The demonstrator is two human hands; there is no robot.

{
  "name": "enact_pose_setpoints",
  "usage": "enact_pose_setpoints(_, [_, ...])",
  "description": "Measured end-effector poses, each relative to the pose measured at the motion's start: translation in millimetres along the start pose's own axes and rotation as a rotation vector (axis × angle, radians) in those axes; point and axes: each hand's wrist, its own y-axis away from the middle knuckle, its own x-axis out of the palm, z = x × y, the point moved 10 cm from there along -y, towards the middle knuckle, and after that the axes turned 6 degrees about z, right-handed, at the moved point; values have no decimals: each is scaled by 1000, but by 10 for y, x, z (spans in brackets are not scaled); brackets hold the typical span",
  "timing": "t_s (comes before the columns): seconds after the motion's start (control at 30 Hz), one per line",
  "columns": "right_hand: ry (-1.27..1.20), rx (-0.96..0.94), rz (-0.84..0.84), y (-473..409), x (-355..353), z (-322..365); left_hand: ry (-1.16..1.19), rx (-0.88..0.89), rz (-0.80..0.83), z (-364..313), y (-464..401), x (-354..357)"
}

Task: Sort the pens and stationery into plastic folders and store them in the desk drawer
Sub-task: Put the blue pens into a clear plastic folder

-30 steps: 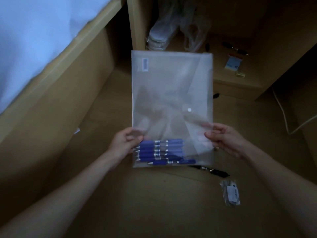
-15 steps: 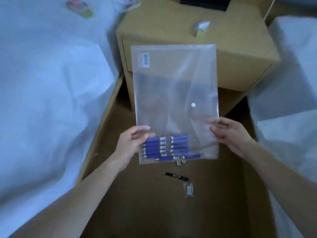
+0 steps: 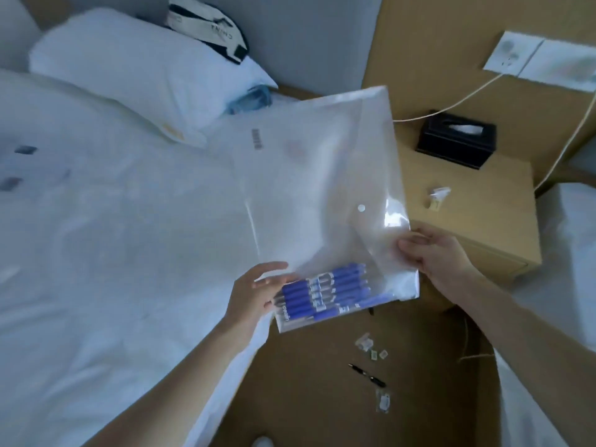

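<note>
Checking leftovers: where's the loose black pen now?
Head view, lower centre-right: the black pen lies on the brown floor between the beds, below the held plastic folder, beside a small clear packet.

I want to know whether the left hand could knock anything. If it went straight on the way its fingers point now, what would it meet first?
The left hand already touches the plastic folder at its lower left edge, fingers pointing right. Going on, it would press first into the blue pens inside, probably; depth is unclear.

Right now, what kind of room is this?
Probably a bedroom, maybe in a hotel: a white bed with a pillow, and a wooden bedside cabinet holding a black tissue box.
</note>
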Motion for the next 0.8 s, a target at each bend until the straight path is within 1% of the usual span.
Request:
enact_pose_setpoints(0.1, [94, -18, 63, -275, 767, 161, 77, 29, -106, -115, 168, -616])
enact_pose_setpoints(0.3, [227, -18, 235, -744, 2328, 271, 220, 98, -316, -107, 520, -1833])
enact_pose_setpoints(0.47, [316, -51, 395, -773, 3511, 249, 318, 115, -491, 0, 919, -2657])
enact_pose_setpoints(0.63, [437, -109, 534, -780, 4442, 282, 543, 138, -604, 266, 1214, -3026])
enact_pose_setpoints(0.8, [613, -183, 600, -891, 5069, 353, 761, 157, -687, 535, 1141, -3009])
